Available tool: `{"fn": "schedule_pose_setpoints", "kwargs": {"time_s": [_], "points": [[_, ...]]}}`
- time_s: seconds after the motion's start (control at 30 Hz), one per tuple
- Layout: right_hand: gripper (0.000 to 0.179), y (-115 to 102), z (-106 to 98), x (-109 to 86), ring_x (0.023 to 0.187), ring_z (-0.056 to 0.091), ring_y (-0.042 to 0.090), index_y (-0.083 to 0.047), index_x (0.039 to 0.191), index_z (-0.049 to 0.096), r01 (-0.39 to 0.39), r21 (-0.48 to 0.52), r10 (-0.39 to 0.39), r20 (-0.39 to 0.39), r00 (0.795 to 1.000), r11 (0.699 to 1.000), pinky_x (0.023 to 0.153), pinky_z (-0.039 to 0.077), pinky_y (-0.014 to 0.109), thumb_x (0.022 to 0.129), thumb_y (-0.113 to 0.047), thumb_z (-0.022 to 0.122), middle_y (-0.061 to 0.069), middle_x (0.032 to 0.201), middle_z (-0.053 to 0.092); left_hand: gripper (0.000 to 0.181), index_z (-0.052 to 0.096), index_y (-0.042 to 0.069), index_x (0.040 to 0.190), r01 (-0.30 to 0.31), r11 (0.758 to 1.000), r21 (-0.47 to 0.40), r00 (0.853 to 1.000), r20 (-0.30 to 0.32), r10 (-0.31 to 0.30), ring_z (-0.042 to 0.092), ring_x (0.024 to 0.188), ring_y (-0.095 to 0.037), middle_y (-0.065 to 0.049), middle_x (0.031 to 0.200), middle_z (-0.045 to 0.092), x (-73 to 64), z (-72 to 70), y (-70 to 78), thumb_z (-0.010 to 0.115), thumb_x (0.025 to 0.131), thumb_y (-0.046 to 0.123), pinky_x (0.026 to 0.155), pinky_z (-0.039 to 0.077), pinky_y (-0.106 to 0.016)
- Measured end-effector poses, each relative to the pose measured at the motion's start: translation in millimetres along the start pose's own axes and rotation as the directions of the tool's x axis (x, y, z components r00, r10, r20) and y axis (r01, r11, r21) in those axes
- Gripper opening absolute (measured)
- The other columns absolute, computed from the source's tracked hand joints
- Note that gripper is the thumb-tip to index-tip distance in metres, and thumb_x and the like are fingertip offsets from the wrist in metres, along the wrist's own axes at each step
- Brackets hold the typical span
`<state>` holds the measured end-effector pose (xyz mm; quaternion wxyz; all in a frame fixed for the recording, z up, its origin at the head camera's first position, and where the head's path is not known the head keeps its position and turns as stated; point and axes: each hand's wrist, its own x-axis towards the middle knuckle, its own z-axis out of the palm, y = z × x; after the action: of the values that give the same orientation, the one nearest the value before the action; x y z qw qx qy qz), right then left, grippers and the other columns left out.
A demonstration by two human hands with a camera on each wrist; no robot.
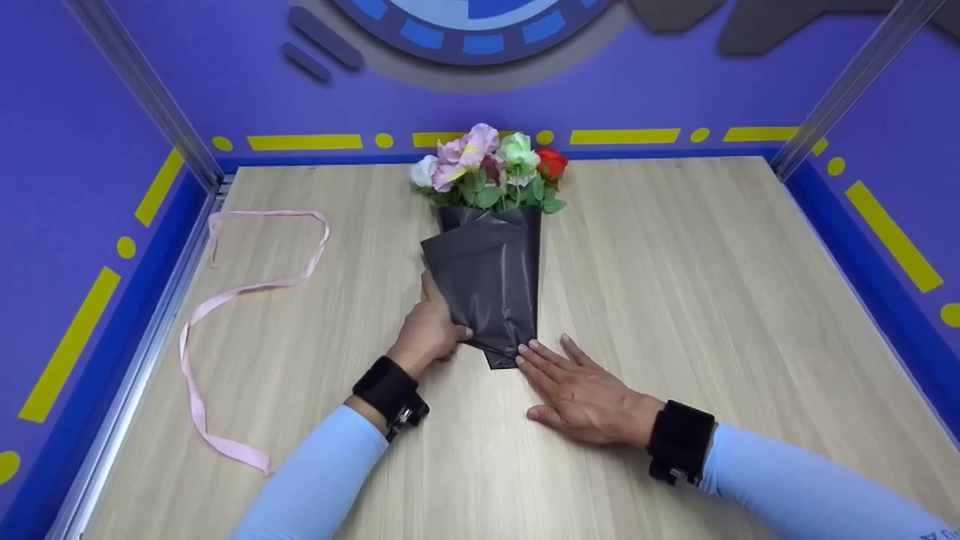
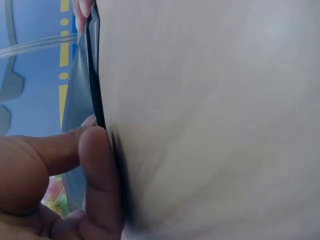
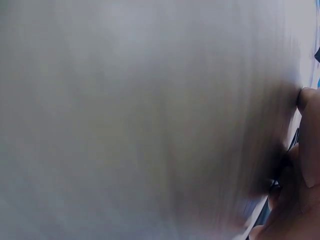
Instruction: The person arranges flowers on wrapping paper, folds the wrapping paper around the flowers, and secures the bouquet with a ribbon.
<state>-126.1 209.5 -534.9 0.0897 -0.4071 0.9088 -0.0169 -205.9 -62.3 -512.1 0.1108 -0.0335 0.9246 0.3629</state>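
A bouquet of flowers (image 1: 480,157) in pink, white, pale green and red lies on the table, its lower part wrapped in black wrapping paper (image 1: 487,277). My left hand (image 1: 429,330) pinches the lower left edge of the paper, the thumb on top. In the left wrist view, thumb and finger (image 2: 100,170) close on the dark paper edge (image 2: 94,75). My right hand (image 1: 589,394) lies with fingers straight, its fingertips pressing the bottom right corner of the wrap. The right wrist view shows mostly table, with part of that hand (image 3: 305,165) at its right edge. The stems are hidden.
A pink ribbon (image 1: 255,287) lies in loose curves on the left of the wooden table (image 1: 675,262). Blue and purple panels (image 1: 487,105) with yellow marks stand behind and at both sides, joined by metal posts (image 1: 855,90).
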Motion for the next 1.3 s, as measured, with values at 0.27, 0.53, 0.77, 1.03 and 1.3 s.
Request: {"fn": "schedule_pose_setpoints", "kwargs": {"time_s": [0.27, 0.53, 0.77, 1.03, 1.3], "points": [[0.079, 1, 1, -2.3, 0.163, 0.02, 0.028, -0.005, 0.166, 0.026, 0.0, -0.015, 0.0, -0.006, 1.0, 1.0, 0.13, 0.012, 0.061, 0.11, -0.059, 0.032, 0.013, 0.174, 0.023, 0.067, 0.044, -0.004, 0.153, -0.406, 0.578, 0.708, 0.805, -0.023, 0.593, 0.065, 0.118, -0.038, -0.025, 0.134, 0.062, -43.4, 13.0, 12.7, 0.069, 0.091, 0.002, 0.092, 0.061, -0.044], [0.079, 1, 0, -0.7, 0.163, 0.017, 0.028, -0.003, 0.166, 0.021, 0.001, 0.021, -0.001, 0.005, 1.0, 1.0, 0.13, 0.012, 0.061, 0.111, -0.058, 0.031, 0.015, 0.174, 0.02, 0.06, 0.025, 0.002, 0.165, -0.656, 0.421, 0.627, 0.751, 0.487, 0.445, 0.022, 0.161, -0.032, -0.018, 0.173, 0.024, -81.8, 34.5, 22.7, 0.037, 0.109, 0.02, 0.129, 0.026, -0.048], [0.079, 4, -1, -11.5, 0.163, 0.018, 0.029, -0.003, 0.166, 0.022, 0.013, 0.015, -0.013, -0.017, 1.0, 1.0, 0.13, 0.013, 0.059, 0.11, -0.057, 0.034, 0.014, 0.174, 0.021, 0.061, 0.02, 0.001, 0.166, -0.653, 0.435, 0.621, 0.757, 0.517, 0.4, 0.018, 0.162, -0.033, -0.019, 0.174, 0.019, -82.9, 39.3, 21.0, 0.032, 0.11, 0.022, 0.131, 0.023, -0.048], [0.068, 17, 1, -32.2, 0.157, 0.036, 0.028, -0.004, 0.16, 0.041, 0.079, 0.04, -0.072, -0.146, 0.987, 0.996, 0.124, 0.023, 0.06, 0.11, -0.049, 0.045, 0.012, 0.168, 0.039, 0.063, 0.022, 0.017, 0.169, -0.642, 0.409, 0.649, 0.765, 0.51, 0.393, 0.024, 0.161, -0.032, -0.019, 0.173, 0.023, -82.4, 40.8, 30.2, 0.043, 0.109, 0.022, 0.128, 0.03, -0.048], [0.05, 27, -8, -15.7, 0.148, 0.049, 0.031, -0.002, 0.151, 0.053, 0.097, 0.129, -0.064, -0.236, 0.97, 0.987, 0.124, 0.034, 0.052, 0.111, -0.031, 0.05, 0.015, 0.154, 0.057, 0.055, 0.035, 0.029, 0.165, -0.595, 0.397, 0.699, 0.797, 0.45, 0.402, 0.034, 0.158, -0.03, -0.014, 0.169, 0.035, -83.7, 43.4, 30.5, 0.041, 0.11, 0.025, 0.121, 0.04, -0.052]]}}
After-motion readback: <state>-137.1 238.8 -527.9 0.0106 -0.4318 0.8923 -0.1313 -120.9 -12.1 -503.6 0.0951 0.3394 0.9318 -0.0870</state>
